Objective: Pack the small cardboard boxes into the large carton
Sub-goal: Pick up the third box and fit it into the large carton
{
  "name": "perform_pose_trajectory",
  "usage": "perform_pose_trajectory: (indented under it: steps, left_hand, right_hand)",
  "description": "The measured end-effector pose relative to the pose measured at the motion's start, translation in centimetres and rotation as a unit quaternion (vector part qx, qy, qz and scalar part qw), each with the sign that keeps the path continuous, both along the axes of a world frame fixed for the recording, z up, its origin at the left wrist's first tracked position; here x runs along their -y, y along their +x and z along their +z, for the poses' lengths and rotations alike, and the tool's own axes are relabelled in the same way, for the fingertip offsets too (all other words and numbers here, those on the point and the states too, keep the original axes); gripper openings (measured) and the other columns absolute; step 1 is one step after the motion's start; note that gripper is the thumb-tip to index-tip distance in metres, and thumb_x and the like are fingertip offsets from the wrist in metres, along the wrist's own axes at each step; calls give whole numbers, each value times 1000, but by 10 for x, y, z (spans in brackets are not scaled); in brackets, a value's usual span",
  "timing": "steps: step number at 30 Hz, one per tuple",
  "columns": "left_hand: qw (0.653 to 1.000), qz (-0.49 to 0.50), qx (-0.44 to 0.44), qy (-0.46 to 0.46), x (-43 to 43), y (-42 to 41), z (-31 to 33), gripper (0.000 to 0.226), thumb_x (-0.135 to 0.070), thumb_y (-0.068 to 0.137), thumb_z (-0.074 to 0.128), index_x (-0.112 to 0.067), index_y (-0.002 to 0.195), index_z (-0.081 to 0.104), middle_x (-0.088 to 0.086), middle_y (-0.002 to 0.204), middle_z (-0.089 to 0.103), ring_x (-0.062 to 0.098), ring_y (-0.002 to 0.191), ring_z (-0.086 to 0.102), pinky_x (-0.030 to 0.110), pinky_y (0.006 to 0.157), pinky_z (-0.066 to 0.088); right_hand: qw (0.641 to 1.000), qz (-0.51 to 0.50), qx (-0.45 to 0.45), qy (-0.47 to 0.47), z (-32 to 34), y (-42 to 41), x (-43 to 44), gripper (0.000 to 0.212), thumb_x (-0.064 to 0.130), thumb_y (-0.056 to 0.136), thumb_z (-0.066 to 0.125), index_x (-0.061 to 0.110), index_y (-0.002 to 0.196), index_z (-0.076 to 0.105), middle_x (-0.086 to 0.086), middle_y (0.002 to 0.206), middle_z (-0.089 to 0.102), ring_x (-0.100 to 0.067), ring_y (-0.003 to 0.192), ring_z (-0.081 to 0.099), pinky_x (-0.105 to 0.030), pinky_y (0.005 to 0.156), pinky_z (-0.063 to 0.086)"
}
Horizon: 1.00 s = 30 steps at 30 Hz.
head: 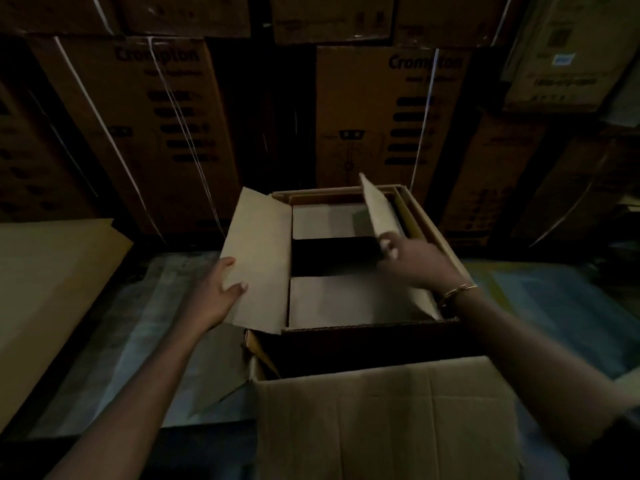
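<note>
Grip, left hand [221, 289]: thumb and fingers clasp the outer edge of the left flap [259, 244], which is raised and leans outward.
Grip, right hand [408, 258]: fingertips pinch the right flap [379, 209], which stands almost on edge over the opening.
Large carton [363, 344]: open, on the floor between the two arms.
Far small box [325, 220]: pale, lying inside the large carton at its far end.
Near small box [343, 299]: pale, lying inside at the near end — a dark gap separates the two.
Near flap [381, 417]: folded down toward the person.
Bracelet [460, 289]: on the right wrist.
Stacked cartons [156, 126]: a wall behind, printed "Crompton", bound with pale straps.
Cardboard sheet [52, 289]: flat, at the left — apart from the large carton.
Floor sheet [554, 306]: bluish, under the large carton.
</note>
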<state>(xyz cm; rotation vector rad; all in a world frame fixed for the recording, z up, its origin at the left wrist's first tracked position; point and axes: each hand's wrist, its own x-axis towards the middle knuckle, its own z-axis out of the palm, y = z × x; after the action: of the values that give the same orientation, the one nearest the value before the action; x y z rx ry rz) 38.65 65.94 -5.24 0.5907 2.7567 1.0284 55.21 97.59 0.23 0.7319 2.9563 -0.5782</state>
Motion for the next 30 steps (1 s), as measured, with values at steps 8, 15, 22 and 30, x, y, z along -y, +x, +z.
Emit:
perform_pose_trajectory:
  steps: [8, 15, 22, 30]
  left_hand:
    - [918, -94, -220, -316, -8, -8, 6, 48, -41, 100, 42, -21, 143, 42, 13, 166, 3, 36, 151, 0, 53, 119, 3]
    - [866, -261, -178, -387, -70, 3, 9, 55, -19, 94, 38, -24, 149, 39, 4, 161, 30, 28, 149, 21, 50, 117, 18]
    - [883, -264, -111, -372, -118, 8, -8, 62, -56, 101, 28, -27, 156, 27, 3, 159, 36, 20, 147, 29, 46, 119, 10]
    - [984, -164, 70, -8, -99, 26, 44, 21, -43, 90, 67, -23, 95, 65, 1, 101, 66, 22, 95, 64, 38, 76, 53]
  right_hand:
    - [975, -187, 33, 120, 23, 84, -94, 65, 19, 89, 62, 29, 148, 37, -7, 144, 46, -32, 122, 51, -50, 90, 53]
    - [977, -114, 108, 145, -45, 82, -103, 53, 32, 94, 46, 28, 147, 40, 1, 159, 31, -30, 142, 30, -51, 111, 35]
    - [975, -22, 108, 193, -33, 42, -89, 61, 60, 89, 36, 20, 131, 55, -7, 145, 47, -30, 133, 42, -46, 107, 38]
    - [962, -54, 39, -265, 5, 36, -94, 53, 58, 96, 46, 14, 119, 67, -6, 123, 64, -24, 107, 62, -35, 90, 47]
